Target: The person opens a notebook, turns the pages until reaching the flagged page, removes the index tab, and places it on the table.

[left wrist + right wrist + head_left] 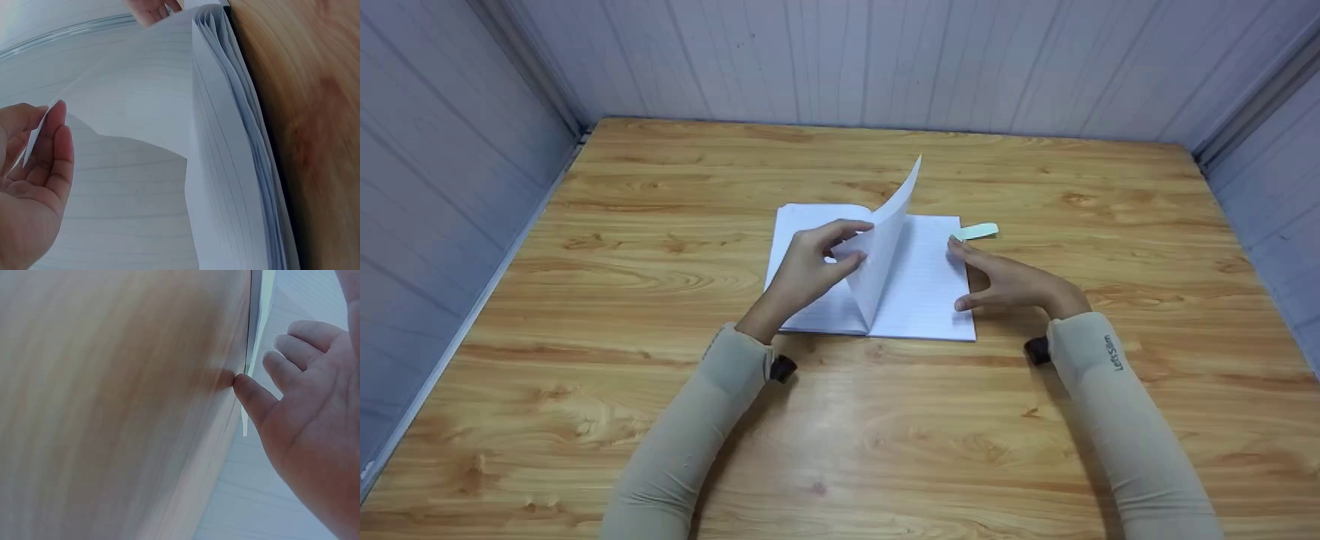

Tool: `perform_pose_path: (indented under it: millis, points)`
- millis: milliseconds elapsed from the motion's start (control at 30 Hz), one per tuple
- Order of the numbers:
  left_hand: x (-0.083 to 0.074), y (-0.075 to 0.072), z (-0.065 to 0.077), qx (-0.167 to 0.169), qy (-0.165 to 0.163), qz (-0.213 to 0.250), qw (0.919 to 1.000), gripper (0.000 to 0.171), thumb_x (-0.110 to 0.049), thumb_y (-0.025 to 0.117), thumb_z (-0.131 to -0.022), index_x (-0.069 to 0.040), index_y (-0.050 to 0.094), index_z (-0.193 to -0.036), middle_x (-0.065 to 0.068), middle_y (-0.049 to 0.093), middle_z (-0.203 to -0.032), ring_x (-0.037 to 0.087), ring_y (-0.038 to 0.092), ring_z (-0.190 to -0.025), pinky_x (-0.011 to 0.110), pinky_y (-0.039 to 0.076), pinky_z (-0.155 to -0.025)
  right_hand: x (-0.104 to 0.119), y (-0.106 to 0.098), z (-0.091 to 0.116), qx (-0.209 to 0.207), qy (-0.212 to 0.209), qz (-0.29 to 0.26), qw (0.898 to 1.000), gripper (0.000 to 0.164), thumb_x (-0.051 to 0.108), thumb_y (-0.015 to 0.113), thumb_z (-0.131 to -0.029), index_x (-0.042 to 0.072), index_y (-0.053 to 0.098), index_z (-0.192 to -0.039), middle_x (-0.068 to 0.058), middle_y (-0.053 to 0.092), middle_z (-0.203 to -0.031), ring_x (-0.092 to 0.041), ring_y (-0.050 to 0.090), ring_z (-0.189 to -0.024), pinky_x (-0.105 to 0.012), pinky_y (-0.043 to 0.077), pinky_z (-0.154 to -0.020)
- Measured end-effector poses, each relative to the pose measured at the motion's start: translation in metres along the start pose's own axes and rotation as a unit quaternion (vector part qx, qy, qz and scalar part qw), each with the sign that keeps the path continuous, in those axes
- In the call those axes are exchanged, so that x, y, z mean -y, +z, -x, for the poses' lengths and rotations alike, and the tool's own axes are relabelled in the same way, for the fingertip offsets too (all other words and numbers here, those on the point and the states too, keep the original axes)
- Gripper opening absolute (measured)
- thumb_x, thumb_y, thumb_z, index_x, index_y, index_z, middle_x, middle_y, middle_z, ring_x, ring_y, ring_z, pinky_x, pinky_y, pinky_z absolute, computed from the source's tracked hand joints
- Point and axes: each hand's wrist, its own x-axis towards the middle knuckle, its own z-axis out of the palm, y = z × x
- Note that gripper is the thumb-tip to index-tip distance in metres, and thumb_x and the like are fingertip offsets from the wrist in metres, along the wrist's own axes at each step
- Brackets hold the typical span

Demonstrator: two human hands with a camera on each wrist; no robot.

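Observation:
An open notebook (pixel 931 285) with lined white pages lies on the wooden table. One page (pixel 891 236) stands up from the spine and curves at its top. My left hand (pixel 814 259) is over the left side and holds that page by its edge; in the left wrist view the page edge (pixel 35 135) passes between thumb and fingers. At the notebook's right edge is my right hand (pixel 1020 283), its fingers loosely extended and its fingertips right at the margin. A pale green paper strip (pixel 981 231) sticks out past that edge, just beyond the right fingertips.
The wood-grain table (pixel 660 270) spreads around the notebook on all sides. White panelled walls (pixel 825 60) stand along its back and both sides. A dark wrist camera (pixel 783 368) sits under the left sleeve, another (pixel 1037 350) under the right.

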Motion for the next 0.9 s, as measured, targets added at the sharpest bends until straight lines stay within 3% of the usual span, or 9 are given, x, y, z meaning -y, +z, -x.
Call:
perform_pose_path:
  millis: [200, 300, 433, 533, 633, 767, 900]
  points:
    - [0.006, -0.008, 0.002, 0.048, 0.074, -0.047, 0.995, 0.047, 0.004, 0.064, -0.086, -0.006, 0.057, -0.132, 0.01, 0.058, -0.134, 0.021, 0.053, -0.125, 0.033, 0.05, -0.097, 0.001, 0.001, 0.0, 0.001, 0.005, 0.004, 1.0, 0.106, 0.046, 0.072, -0.081, 0.01, 0.005, -0.155, -0.006, -0.003, -0.163, -0.028, -0.004, -0.15, -0.052, 0.007, -0.12]
    - [0.009, -0.013, 0.003, 0.071, 0.112, -0.083, 0.9878, 0.054, 0.007, 0.063, -0.086, -0.007, 0.052, -0.137, 0.012, 0.043, -0.148, 0.023, 0.045, -0.133, 0.033, 0.049, -0.097, 0.001, 0.0, 0.0, 0.0, 0.009, 0.006, 1.0, 0.106, 0.046, 0.072, -0.081, 0.011, 0.006, -0.155, -0.006, -0.002, -0.163, -0.027, -0.003, -0.15, -0.051, 0.007, -0.12]
    - [0.011, -0.019, 0.004, 0.101, 0.14, -0.154, 0.9729, 0.061, 0.008, 0.063, -0.085, -0.011, 0.05, -0.14, 0.011, 0.028, -0.158, 0.026, 0.032, -0.143, 0.039, 0.035, -0.112, 0.002, 0.0, 0.0, 0.002, 0.01, 0.008, 1.0, 0.106, 0.046, 0.072, -0.08, 0.011, 0.005, -0.155, -0.006, -0.002, -0.163, -0.027, -0.003, -0.15, -0.051, 0.007, -0.12]
    - [0.01, -0.023, 0.005, 0.128, 0.128, -0.199, 0.9632, 0.06, 0.006, 0.064, -0.085, -0.014, 0.052, -0.14, 0.005, 0.027, -0.159, 0.027, 0.018, -0.149, 0.049, 0.018, -0.12, 0.003, 0.0, 0.0, 0.006, 0.008, 0.006, 1.0, 0.106, 0.046, 0.072, -0.08, 0.011, 0.005, -0.155, -0.006, -0.002, -0.163, -0.027, -0.004, -0.15, -0.05, 0.006, -0.12]
    - [0.011, -0.027, 0.006, 0.156, 0.095, -0.219, 0.9583, 0.056, 0.002, 0.063, -0.088, -0.017, 0.052, -0.139, -0.003, 0.03, -0.158, 0.023, 0.01, -0.15, 0.053, 0.006, -0.12, 0.003, 0.0, 0.0, 0.01, 0.009, 0.006, 1.0, 0.106, 0.046, 0.072, -0.081, 0.011, 0.006, -0.155, -0.005, -0.002, -0.163, -0.026, -0.003, -0.15, -0.05, 0.006, -0.12]
    - [0.015, -0.032, 0.008, 0.189, 0.054, -0.222, 0.955, 0.053, -0.003, 0.063, -0.09, -0.017, 0.052, -0.14, -0.005, 0.034, -0.155, 0.021, 0.011, -0.15, 0.054, 0.001, -0.12, 0.004, 0.001, 0.0, 0.014, 0.009, 0.009, 1.0, 0.106, 0.046, 0.072, -0.08, 0.01, 0.006, -0.155, -0.006, -0.002, -0.163, -0.027, -0.003, -0.15, -0.05, 0.006, -0.12]
    - [0.022, -0.036, 0.01, 0.236, 0.001, -0.221, 0.9465, 0.056, -0.007, 0.065, -0.09, -0.015, 0.048, -0.143, 0.002, 0.031, -0.156, 0.026, 0.014, -0.149, 0.056, 0.001, -0.119, 0.005, 0.003, 0.0, 0.018, 0.007, 0.009, 1.0, 0.107, 0.044, 0.074, -0.079, 0.01, 0.006, -0.155, -0.006, -0.003, -0.163, -0.026, -0.004, -0.15, -0.049, 0.006, -0.121]
